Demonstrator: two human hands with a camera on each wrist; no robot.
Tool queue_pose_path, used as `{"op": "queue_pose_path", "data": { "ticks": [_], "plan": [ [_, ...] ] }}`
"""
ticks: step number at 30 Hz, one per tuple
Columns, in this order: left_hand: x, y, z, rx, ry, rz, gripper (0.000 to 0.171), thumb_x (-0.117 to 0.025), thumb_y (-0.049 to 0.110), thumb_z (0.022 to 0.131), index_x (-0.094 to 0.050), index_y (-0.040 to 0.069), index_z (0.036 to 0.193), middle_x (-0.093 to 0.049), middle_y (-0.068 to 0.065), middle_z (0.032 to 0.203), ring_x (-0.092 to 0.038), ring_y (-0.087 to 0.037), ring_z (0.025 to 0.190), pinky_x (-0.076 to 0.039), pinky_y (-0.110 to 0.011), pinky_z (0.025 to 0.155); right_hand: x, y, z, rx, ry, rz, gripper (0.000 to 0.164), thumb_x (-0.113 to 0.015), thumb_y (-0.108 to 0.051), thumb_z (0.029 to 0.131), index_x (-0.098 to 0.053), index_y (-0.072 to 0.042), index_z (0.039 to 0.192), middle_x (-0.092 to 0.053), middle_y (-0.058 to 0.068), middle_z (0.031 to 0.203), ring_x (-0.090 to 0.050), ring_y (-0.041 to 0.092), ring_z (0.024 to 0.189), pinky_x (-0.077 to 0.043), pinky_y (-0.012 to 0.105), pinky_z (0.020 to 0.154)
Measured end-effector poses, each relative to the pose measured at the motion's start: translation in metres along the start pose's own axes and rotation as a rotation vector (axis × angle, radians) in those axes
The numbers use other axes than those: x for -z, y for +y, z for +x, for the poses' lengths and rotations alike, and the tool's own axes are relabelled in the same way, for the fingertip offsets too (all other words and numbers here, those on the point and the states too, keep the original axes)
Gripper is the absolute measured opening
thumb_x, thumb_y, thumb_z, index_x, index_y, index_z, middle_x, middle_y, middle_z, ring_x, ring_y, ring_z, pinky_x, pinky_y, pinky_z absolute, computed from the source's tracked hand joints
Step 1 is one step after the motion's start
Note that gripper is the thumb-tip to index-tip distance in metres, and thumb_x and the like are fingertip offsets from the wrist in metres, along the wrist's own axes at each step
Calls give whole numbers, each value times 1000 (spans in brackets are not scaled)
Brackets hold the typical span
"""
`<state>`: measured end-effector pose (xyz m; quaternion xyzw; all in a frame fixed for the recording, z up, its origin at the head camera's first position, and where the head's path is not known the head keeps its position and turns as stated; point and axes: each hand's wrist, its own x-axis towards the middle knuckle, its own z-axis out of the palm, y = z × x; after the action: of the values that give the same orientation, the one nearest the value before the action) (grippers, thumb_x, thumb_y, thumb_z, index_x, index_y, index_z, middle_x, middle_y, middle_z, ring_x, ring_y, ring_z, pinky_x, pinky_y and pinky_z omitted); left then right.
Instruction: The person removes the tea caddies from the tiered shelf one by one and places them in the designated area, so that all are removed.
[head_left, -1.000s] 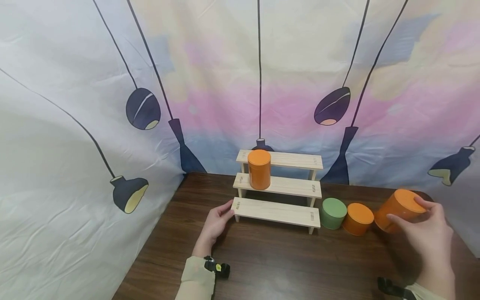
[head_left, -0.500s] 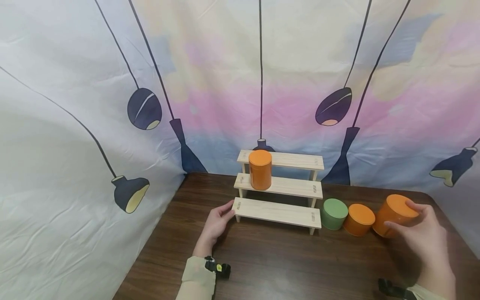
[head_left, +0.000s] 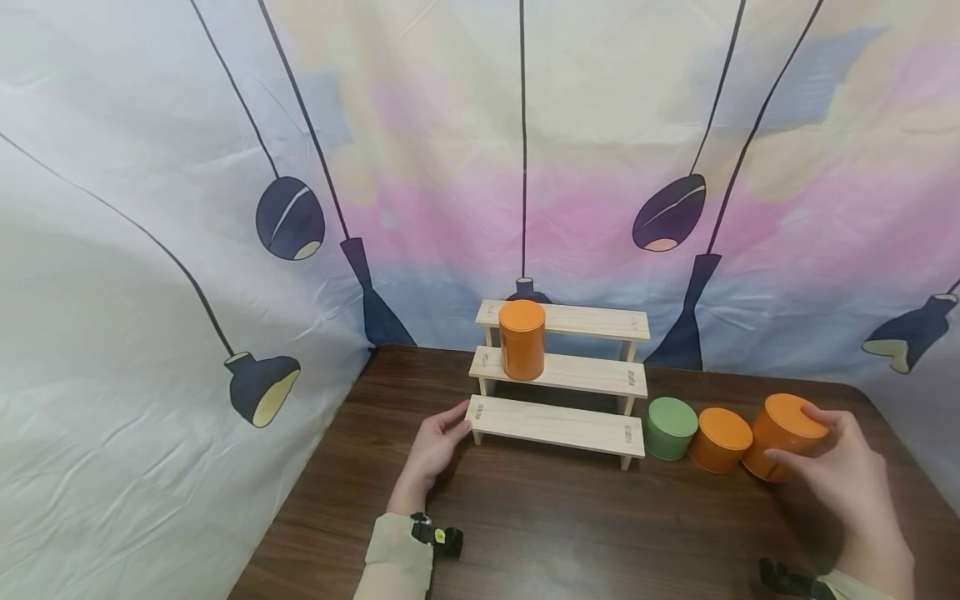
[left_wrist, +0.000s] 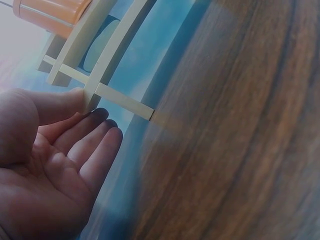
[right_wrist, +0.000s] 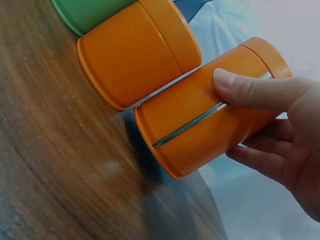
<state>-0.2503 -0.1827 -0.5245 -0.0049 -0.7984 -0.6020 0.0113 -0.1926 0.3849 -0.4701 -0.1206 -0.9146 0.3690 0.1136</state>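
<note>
My left hand (head_left: 437, 446) pinches the left end of the lowest plank of a three-step wooden display stand (head_left: 555, 425), thumb against the plank and fingers beneath, as the left wrist view shows. A tall orange tin (head_left: 522, 340) stands upright on the middle step, toward its left end. At the right, my right hand (head_left: 851, 475) grips another tall orange tin (right_wrist: 210, 110), thumb on the near side by its seam and fingers round the far side. That tin is close beside a short orange tin (head_left: 722, 439); whether its base fully rests on the table I cannot tell.
A short green tin (head_left: 671, 427) stands between the stand and the short orange tin. The dark wooden table (head_left: 540, 517) ends at a hanging cloth (head_left: 450, 167) printed with lamps behind and at the sides.
My right hand has brought the tall orange tin down and left, from tilted to nearly upright, beside the short orange one. The left hand keeps its hold on the stand.
</note>
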Motion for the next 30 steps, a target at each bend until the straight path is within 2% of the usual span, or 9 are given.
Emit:
{"op": "queue_pose_path", "data": {
  "ticks": [11, 14, 16, 17, 19, 23, 26, 28, 30],
  "plan": [
    [-1, 1, 0, 14, -2, 4, 43, -62, 15, 109, -61, 6, 151, -59, -13, 154, -47, -35, 149, -31, -60, 124, -4, 12, 1, 34, -11, 25, 102, -87, -41, 91, -30, 6, 161, -31, 38, 164, -46, 62, 129, -45, 64, 88],
    [-1, 1, 0, 17, 1, 9, 43, -63, 15, 108, -62, 6, 150, -59, -12, 154, -46, -35, 150, -30, -60, 124, -4, 16, 0, 59, -10, 48, 98, -87, -39, 92, -32, 5, 159, -35, 36, 163, -55, 51, 122, -56, 41, 88],
    [-1, 0, 0, 22, 3, 10, 43, -63, 15, 108, -62, 7, 150, -60, -12, 154, -46, -35, 150, -30, -60, 124, -5, 17, -1, 73, 0, 41, 94, -88, -39, 92, -35, 5, 157, -38, 35, 162, -59, 40, 116, -52, 22, 74],
    [-1, 1, 0, 25, 4, 8, 43, -63, 16, 108, -62, 7, 150, -60, -12, 154, -46, -35, 150, -30, -60, 124, -4, 17, -1, 81, 5, 41, 93, -87, -38, 92, -37, 4, 157, -39, 35, 162, -60, 39, 116, -52, 22, 74],
    [0, 1, 1, 26, 5, 7, 43, -64, 16, 108, -62, 7, 150, -60, -12, 153, -46, -35, 150, -30, -60, 124, -3, 16, -1, 87, 13, 44, 91, -86, -37, 93, -38, 2, 159, -38, 35, 163, -56, 47, 126, -57, 37, 90],
    [0, 2, 1, 35, 6, -8, 44, -64, 16, 108, -62, 7, 151, -60, -11, 153, -46, -34, 150, -29, -60, 125, 0, 11, -2, 81, 24, 36, 89, -83, -37, 96, -37, -1, 163, -36, 37, 162, -36, 66, 140, -37, 81, 99],
    [0, 2, 1, 35, 5, -14, 43, -63, 16, 108, -62, 7, 151, -60, -10, 154, -45, -34, 151, -29, -59, 125, 1, 10, -4, 79, 43, 15, 89, -85, -37, 94, -41, -1, 162, -41, 37, 159, -45, 62, 133, -55, 48, 91],
    [0, 3, 1, 32, 3, -11, 43, -63, 16, 108, -61, 7, 151, -60, -11, 154, -45, -34, 151, -28, -60, 125, 2, 10, -4, 81, 53, 10, 88, -86, -38, 94, -43, 0, 160, -45, 37, 157, -50, 60, 128, -52, 24, 75],
    [0, 3, 0, 31, 3, -6, 43, -63, 16, 109, -62, 7, 151, -60, -11, 154, -45, -35, 151, -28, -60, 125, 2, 10, -5, 81, 56, 4, 88, -86, -40, 93, -44, 1, 159, -47, 37, 155, -54, 58, 123, -39, 11, 62]
  ]
}}
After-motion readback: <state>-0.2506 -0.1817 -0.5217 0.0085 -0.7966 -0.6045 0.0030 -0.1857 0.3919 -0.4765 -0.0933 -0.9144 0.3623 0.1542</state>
